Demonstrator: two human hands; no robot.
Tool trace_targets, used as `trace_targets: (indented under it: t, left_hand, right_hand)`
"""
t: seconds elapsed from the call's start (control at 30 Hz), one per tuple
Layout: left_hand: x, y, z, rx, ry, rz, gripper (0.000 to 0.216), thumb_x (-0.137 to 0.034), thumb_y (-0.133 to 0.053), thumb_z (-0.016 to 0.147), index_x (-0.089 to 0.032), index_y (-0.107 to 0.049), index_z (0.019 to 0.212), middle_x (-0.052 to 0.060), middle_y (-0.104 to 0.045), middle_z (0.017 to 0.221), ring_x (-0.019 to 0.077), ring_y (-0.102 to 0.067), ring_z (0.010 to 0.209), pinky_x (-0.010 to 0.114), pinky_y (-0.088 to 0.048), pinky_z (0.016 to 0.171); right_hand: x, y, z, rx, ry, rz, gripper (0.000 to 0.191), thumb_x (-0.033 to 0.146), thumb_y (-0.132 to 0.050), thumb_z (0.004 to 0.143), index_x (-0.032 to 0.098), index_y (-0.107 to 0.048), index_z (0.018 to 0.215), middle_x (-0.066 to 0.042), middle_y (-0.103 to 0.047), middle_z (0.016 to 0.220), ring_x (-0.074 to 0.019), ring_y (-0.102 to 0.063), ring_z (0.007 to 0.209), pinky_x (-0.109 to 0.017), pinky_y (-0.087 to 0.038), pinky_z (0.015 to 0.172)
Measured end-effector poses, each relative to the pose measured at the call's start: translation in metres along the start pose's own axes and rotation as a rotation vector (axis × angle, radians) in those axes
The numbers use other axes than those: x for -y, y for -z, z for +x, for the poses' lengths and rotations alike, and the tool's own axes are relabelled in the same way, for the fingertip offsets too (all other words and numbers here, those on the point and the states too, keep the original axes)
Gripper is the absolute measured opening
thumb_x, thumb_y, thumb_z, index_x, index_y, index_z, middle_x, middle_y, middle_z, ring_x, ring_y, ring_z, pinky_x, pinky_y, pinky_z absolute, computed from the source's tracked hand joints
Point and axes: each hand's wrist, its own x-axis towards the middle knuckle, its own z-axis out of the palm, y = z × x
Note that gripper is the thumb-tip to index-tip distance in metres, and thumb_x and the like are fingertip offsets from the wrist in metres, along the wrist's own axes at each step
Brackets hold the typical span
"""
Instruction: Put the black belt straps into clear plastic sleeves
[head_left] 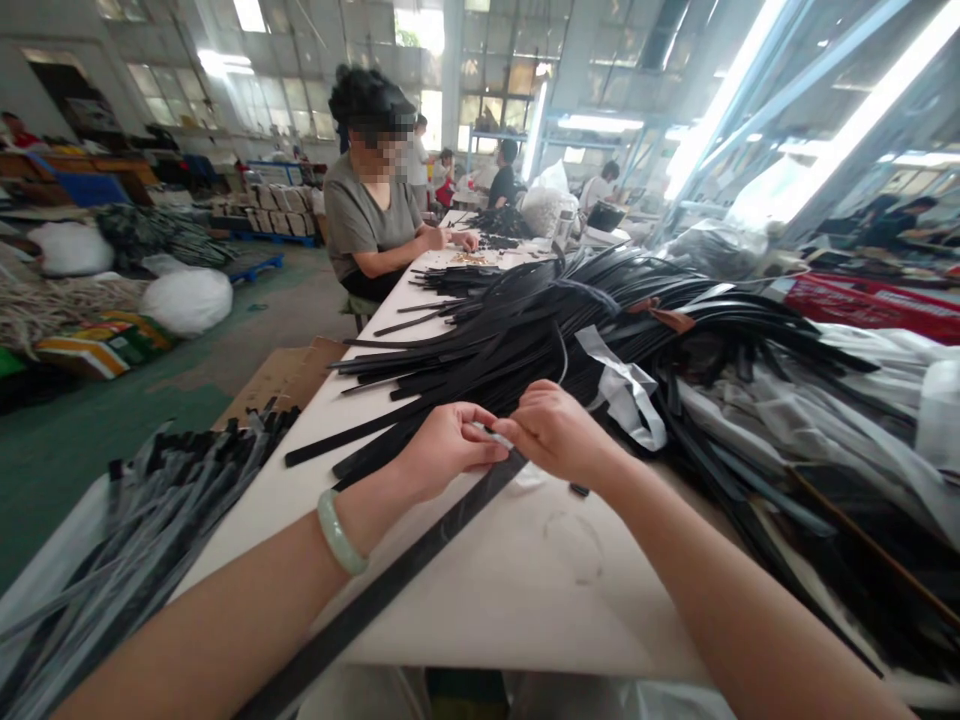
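A long black strap (420, 560) runs from the lower left up to my two hands over the pale table. My left hand (442, 450), with a pale green bangle (339, 535) on its wrist, pinches a small whitish strip (491, 434) at the strap's upper end. Curled closed against that same end is my right hand (559, 430); its fingers hide part of what it grips. Just beyond, a big pile of black straps (510, 350) spreads over the table, with a crumpled white strip (626, 390) lying on its near side.
The white tabletop (525, 580) carries a faint ring mark. More dark straps (172, 510) are heaped low on the left, by a cardboard sheet (281, 375). White plastic bags (810, 400) lie at right. A co-worker (375, 200) sits at the table's far left side.
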Motion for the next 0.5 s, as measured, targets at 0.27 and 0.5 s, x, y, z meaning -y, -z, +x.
trace_targets:
  t: [0.27, 0.5]
  left_hand:
    - [0.009, 0.007, 0.005, 0.023, 0.001, 0.066, 0.042, -0.024, -0.083, 0.057, -0.012, -0.059, 0.09, -0.002, -0.064, 0.06, 0.0082, -0.057, 0.052, 0.018, -0.044, 0.051]
    - [0.002, 0.009, 0.004, -0.043, -0.013, 0.118, 0.043, -0.025, -0.083, 0.057, -0.011, -0.06, 0.091, -0.001, -0.065, 0.061, 0.0077, -0.056, 0.051, 0.018, -0.042, 0.051]
  right_hand:
    - [0.002, -0.013, 0.003, -0.004, -0.112, -0.111, 0.058, 0.036, -0.033, 0.098, 0.017, -0.055, 0.048, -0.004, -0.056, 0.048, -0.0124, -0.047, 0.048, -0.03, -0.031, 0.066]
    - [-0.006, -0.002, 0.002, -0.03, -0.218, -0.25, 0.06, 0.041, -0.033, 0.098, 0.016, -0.057, 0.049, -0.007, -0.06, 0.051, -0.0137, -0.051, 0.05, -0.032, -0.032, 0.072]
